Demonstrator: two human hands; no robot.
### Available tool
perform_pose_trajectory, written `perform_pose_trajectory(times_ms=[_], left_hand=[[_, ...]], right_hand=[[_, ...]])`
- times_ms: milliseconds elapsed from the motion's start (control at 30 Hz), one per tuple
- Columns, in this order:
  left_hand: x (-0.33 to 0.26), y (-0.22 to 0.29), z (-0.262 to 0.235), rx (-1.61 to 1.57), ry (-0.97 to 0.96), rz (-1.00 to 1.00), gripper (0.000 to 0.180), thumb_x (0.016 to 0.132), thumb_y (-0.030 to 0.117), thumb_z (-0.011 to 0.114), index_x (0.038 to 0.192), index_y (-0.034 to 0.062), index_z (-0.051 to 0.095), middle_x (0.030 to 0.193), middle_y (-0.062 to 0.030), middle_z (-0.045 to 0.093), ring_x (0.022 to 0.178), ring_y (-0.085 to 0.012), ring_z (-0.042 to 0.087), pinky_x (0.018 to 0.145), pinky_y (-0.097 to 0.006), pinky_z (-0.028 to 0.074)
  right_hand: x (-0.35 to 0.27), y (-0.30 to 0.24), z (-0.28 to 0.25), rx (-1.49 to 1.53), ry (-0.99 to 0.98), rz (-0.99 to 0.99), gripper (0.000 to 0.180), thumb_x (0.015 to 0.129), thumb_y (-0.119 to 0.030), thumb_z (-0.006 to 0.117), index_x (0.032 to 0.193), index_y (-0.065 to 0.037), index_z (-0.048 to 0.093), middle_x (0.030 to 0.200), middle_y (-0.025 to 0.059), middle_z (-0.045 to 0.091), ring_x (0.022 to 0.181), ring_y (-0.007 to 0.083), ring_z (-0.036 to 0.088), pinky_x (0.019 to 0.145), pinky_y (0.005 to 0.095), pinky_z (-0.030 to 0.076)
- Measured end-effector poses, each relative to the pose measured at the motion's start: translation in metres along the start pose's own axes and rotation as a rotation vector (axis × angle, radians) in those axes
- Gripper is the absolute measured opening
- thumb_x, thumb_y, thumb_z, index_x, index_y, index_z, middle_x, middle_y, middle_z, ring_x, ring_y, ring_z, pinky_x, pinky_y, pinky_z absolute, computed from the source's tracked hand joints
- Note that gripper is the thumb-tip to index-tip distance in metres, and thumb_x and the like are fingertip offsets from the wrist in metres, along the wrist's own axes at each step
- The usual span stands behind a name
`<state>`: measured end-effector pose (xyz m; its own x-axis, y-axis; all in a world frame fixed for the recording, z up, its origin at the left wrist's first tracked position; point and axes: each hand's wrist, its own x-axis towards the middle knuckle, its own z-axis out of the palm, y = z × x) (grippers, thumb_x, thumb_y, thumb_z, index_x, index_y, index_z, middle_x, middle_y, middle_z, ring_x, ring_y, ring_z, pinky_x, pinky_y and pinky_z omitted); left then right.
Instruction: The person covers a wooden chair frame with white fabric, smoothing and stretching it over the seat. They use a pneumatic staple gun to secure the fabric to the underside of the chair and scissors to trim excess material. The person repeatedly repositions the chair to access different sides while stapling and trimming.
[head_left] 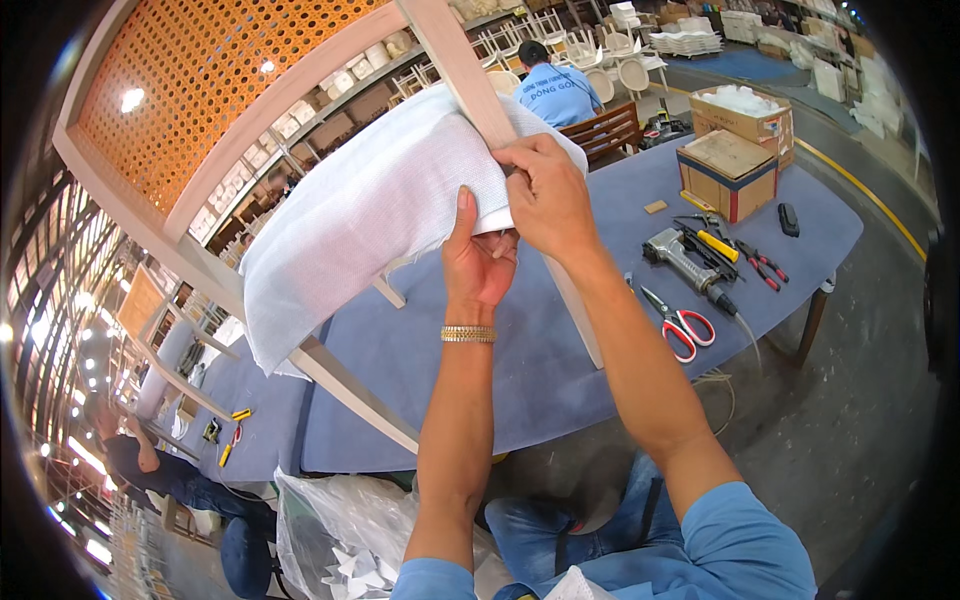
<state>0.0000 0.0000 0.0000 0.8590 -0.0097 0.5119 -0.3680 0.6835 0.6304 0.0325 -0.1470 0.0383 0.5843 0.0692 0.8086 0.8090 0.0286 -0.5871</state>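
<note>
A wooden chair frame (370,400) with a woven cane back (240,80) stands tilted on the blue-grey table. White woven fabric (370,190) covers its seat and drapes over the sides. Palm up below the seat's near corner, my left hand (482,262) has its thumb against the fabric and its fingers curled under the edge. My right hand (552,195) pinches the fabric where it meets the chair's upright post (465,75). Its fingertips are partly hidden behind the hand and cloth.
On the table (580,290) to the right lie red-handled scissors (680,325), a staple gun (685,262), pliers (765,268) and a cardboard box (728,175). A clear plastic bag (345,530) hangs below the table edge. Other people sit at far left and beyond the table.
</note>
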Motion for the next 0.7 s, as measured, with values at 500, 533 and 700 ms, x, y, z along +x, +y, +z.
perform_pose_trajectory(times_ms=[500,533,700], left_hand=[[-0.085,0.062,0.088,1.586,0.449,0.184,0.034,0.103,0.028,0.062,0.095,-0.0022,0.075,0.076,-0.0076,0.072,0.065,-0.0095,0.062,0.063,-0.026,0.049],[-0.081,0.076,0.094,1.616,0.453,0.314,0.035,0.102,0.028,0.063,0.093,-0.0028,0.076,0.073,-0.0071,0.071,0.064,-0.0093,0.061,0.062,-0.026,0.049],[0.023,0.129,0.12,2.246,0.034,0.572,0.031,0.1,0.026,0.063,0.114,0.0001,0.074,0.103,-0.013,0.076,0.094,-0.0205,0.071,0.086,-0.033,0.053]], right_hand=[[-0.01,0.002,0.044,0.146,0.079,0.051,0.039,0.103,-0.032,0.056,0.124,0.001,0.055,0.09,0.0269,0.069,0.084,0.0492,0.066,0.073,0.0549,0.049],[-0.013,0.001,0.045,0.183,0.09,0.05,0.04,0.103,-0.031,0.056,0.127,0.001,0.055,0.091,0.0264,0.069,0.083,0.0488,0.066,0.073,0.0541,0.05],[-0.02,0.007,0.056,0.273,0.223,0.019,0.043,0.103,-0.03,0.057,0.135,0.0,0.056,0.099,0.0268,0.07,0.089,0.0471,0.068,0.078,0.0496,0.052]])
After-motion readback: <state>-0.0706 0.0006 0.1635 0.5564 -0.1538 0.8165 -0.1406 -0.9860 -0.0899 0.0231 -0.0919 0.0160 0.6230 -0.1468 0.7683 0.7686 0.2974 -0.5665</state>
